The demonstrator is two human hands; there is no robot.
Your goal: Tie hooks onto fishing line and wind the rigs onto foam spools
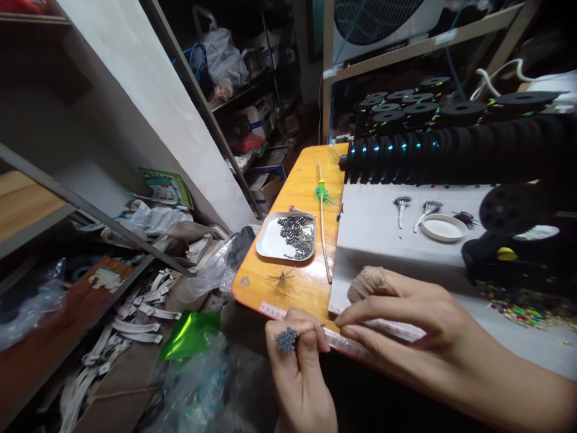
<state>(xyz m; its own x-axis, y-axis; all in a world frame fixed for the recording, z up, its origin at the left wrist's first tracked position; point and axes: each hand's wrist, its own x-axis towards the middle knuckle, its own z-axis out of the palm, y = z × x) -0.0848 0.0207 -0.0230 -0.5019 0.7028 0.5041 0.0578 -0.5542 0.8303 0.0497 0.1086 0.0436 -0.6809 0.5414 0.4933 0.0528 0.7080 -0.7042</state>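
My left hand, low in the middle of the head view, is closed around a bundle of thin grey-tipped strands. My right hand is just to its right, over the table's front edge, with thumb and forefinger pinched near a thin tip beside the bundle; what they hold is too small to make out. A tan wrap covers one of its fingers. A white tray of small dark metal pieces stands on the orange table. A spiky wire piece lies in front of the tray.
A stick with green strands lies right of the tray. A round white dish and brush-like tufts rest on the white surface. Black spools and a dark ribbed roller stand behind. Colourful beads lie right.
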